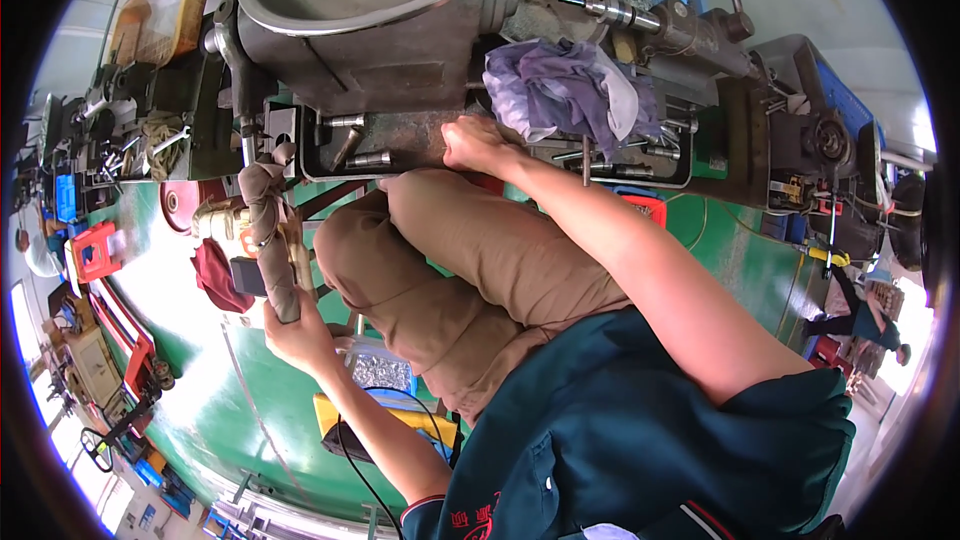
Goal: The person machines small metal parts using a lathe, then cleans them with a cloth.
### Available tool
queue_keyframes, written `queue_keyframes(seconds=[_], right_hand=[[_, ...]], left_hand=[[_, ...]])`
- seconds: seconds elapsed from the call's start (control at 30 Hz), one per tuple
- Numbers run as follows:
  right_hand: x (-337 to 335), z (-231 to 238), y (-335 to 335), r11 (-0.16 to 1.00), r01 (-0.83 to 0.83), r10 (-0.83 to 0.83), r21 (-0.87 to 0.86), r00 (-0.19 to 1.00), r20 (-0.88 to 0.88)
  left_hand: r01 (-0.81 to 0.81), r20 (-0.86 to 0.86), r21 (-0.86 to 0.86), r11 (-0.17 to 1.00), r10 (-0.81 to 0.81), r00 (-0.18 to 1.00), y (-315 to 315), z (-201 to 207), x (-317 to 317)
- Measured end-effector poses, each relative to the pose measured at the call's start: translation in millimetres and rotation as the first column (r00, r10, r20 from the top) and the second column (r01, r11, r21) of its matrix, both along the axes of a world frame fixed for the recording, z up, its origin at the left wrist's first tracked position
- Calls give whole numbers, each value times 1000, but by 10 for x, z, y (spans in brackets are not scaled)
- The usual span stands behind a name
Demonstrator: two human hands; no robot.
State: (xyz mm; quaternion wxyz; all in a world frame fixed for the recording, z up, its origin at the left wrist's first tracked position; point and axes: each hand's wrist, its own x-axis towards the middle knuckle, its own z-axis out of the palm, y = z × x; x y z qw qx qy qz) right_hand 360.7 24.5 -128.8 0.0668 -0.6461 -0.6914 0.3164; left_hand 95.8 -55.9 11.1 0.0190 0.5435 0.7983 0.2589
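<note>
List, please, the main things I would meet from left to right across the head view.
Dark red crumpled cloth, bare left hand holding a lever handle wrapped in greyish cloth, bare right hand, crumpled purple-and-white cloth, distant person in dark clothing.

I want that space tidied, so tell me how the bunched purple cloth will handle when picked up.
The bunched purple cloth is probably floppy, given its loose folds. It looks light for its bulk, being crumpled fabric. Its drooping edges might trail when lifted.
</note>
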Motion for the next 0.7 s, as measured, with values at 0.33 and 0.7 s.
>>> queue_keyframes(seconds=[0.33,0.7], right_hand=[[57,-71,-45,978,-67,86,198,992,-89],[145,-19,-18,952,-213,256,220,949,-187]], left_hand=[[-10,-4,-23,1000,10,1000,19,-7,-14],[0,17,-9,1000,0,1000,6,-18,-19]])
